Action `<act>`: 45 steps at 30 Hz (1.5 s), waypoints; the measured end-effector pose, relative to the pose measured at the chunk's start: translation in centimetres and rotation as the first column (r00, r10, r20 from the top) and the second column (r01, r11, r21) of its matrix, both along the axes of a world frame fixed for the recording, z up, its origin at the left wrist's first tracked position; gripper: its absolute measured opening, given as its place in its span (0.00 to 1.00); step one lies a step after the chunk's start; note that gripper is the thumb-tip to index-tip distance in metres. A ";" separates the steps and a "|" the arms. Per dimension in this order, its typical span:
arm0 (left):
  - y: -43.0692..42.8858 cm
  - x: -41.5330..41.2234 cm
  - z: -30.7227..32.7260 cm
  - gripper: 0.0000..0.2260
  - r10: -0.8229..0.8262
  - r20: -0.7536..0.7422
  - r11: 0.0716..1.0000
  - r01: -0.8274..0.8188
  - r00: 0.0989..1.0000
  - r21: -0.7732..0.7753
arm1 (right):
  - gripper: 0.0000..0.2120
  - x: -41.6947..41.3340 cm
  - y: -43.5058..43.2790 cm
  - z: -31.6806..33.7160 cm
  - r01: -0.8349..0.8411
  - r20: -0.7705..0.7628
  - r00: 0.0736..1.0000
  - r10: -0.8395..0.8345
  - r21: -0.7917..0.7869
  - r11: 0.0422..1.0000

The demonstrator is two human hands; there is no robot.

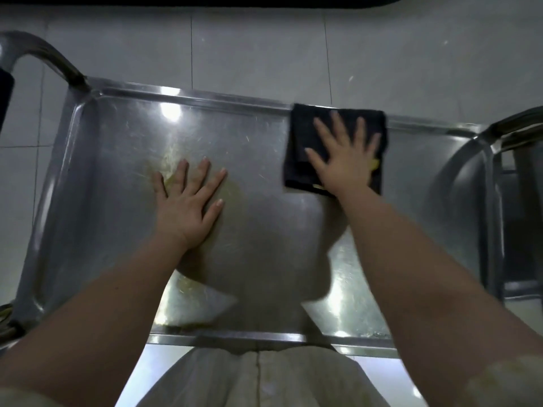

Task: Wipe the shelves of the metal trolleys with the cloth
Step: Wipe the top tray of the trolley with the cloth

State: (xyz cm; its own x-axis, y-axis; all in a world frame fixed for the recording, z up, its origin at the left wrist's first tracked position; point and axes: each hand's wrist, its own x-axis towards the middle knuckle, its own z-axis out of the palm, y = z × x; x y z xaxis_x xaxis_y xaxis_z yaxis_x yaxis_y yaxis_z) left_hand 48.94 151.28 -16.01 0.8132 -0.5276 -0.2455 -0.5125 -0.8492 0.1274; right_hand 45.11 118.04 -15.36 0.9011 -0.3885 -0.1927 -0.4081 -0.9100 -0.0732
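The grey tiled floor (pixel 264 54) is showing beyond the metal trolley (pixel 38 218), and its top shelf (pixel 117 177) is filling most of the view. The dark folded cloth (pixel 302 136) is lying on the far right part of this shelf, with its far edge reaching the raised rim. The right hand (pixel 346 160) is pressing flat on the cloth, fingers straight and spread, not curling around it. The left hand (pixel 188 207) is resting flat on the bare metal, grasping nothing, its fingers lying over a yellowish smear (pixel 169 160).
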 end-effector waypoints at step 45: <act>-0.1 -0.2 0.3 0.26 -0.020 -0.017 1.000 0.021 1.000 0.015 | 0.34 -23.3 7.8 0.6 0.634 -0.066 0.770 -0.635 -0.032 0.773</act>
